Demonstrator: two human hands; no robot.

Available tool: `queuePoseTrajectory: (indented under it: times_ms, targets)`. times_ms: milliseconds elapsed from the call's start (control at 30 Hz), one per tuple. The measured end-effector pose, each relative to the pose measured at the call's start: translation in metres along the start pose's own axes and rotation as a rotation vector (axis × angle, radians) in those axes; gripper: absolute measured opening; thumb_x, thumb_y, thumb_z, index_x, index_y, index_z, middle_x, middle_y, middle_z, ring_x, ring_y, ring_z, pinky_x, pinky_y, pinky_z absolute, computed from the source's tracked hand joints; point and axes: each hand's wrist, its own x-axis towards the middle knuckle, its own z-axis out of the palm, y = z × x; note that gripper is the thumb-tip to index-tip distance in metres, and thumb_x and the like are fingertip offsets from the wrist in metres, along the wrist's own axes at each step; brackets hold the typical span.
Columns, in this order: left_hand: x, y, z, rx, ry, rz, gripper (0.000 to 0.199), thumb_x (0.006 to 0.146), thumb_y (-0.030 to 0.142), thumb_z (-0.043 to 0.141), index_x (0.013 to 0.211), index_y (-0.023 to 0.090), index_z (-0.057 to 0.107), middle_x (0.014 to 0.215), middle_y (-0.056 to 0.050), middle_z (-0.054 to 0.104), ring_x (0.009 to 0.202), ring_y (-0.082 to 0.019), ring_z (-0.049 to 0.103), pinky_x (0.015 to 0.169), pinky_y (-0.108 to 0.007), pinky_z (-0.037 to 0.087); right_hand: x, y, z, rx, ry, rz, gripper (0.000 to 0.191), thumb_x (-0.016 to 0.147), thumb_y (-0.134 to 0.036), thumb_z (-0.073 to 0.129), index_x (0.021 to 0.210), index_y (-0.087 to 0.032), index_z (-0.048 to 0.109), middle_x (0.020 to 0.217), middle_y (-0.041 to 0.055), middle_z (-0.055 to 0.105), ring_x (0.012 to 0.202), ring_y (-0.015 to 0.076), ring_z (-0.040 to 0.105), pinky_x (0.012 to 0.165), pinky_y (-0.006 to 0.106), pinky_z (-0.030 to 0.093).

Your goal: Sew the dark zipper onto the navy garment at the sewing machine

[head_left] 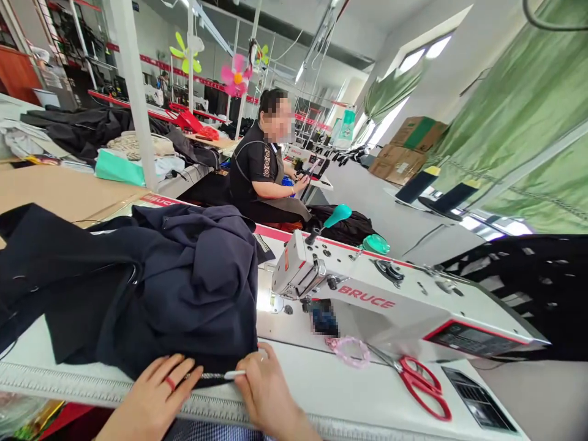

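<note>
Dark navy fabric (pixel 184 288) lies bunched over the left part of the white sewing table. Along its front edge runs a strip of metal zipper (pixel 212 375). My left hand (pixel 160 389) rests on the fabric edge at the zipper's left end, fingers spread, a red ring on one finger. My right hand (pixel 269 389) is closed in a pinch around a small white stick-like thing (pixel 234 374) at the zipper's right end. The needle area of the white sewing machine (pixel 367 294) is just behind and right of the fabric.
Red-handled scissors (pixel 425 386), a pink ring-shaped band (pixel 351 351) and a measuring tape strip (pixel 92 383) lie on the table. Two dark thread cones (pixel 418 185) stand behind the machine. A seated person (pixel 264 165) works beyond the table. Cardboard boxes (pixel 399 162) are at the back right.
</note>
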Motion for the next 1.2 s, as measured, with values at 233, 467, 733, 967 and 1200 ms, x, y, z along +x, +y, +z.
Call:
queuePoseTrajectory:
  times_ms: [233,467,733,967,1200]
  targets:
    - [-0.019,-0.044,0.004,0.098,-0.066,0.104,0.050,0.078,0.008,0.035,0.122,0.027,0.050,0.119,0.002,0.058,0.106,-0.017,0.052,0.092,-0.032,0.039,-0.009,0.023,-0.016,-0.050,0.008,0.110,0.019,0.091,-0.019,0.025,0.086,-0.020,0.044,0.077,0.0009,0.059,0.066,0.0146,0.053,0.092,0.041,0.035]
    - [-0.001,-0.038,0.004,0.083,0.034,0.019,0.036,0.083,0.011,0.034,0.098,0.026,0.063,0.101,0.000,0.065,0.092,-0.020,0.055,0.087,-0.039,0.037,-0.011,0.019,-0.015,0.332,0.135,0.395,0.034,0.095,-0.036,0.022,0.078,-0.021,0.047,0.067,0.0000,0.059,0.059,0.0123,0.054,0.055,0.023,0.038]
    - [0.073,0.060,0.012,0.007,0.048,0.064,0.025,0.087,0.019,0.036,0.085,0.017,0.061,0.079,-0.005,0.061,0.074,-0.017,0.054,0.069,-0.033,0.042,0.009,0.009,0.008,0.414,0.269,0.434,0.030,0.095,-0.035,0.024,0.077,-0.020,0.042,0.051,-0.0045,0.051,0.043,0.0100,0.049,0.045,0.020,0.034]
    - [0.053,0.037,-0.013,-0.024,-0.136,0.117,0.017,0.083,0.012,0.044,0.087,0.015,0.060,0.086,-0.006,0.058,0.074,-0.018,0.048,0.062,-0.031,0.040,-0.004,0.016,-0.001,0.531,0.152,0.487,0.027,0.092,-0.037,0.029,0.084,-0.019,0.047,0.067,-0.0005,0.059,0.056,0.0109,0.053,0.058,0.022,0.040]
    - [0.010,0.018,-0.028,0.012,-0.067,0.103,0.023,0.081,0.004,0.045,0.098,0.012,0.059,0.080,-0.007,0.055,0.068,-0.017,0.046,0.060,-0.031,0.040,-0.003,0.016,0.000,0.546,0.235,0.455,0.025,0.092,-0.035,0.030,0.082,-0.019,0.046,0.065,-0.0010,0.057,0.055,0.0110,0.052,0.056,0.023,0.040]
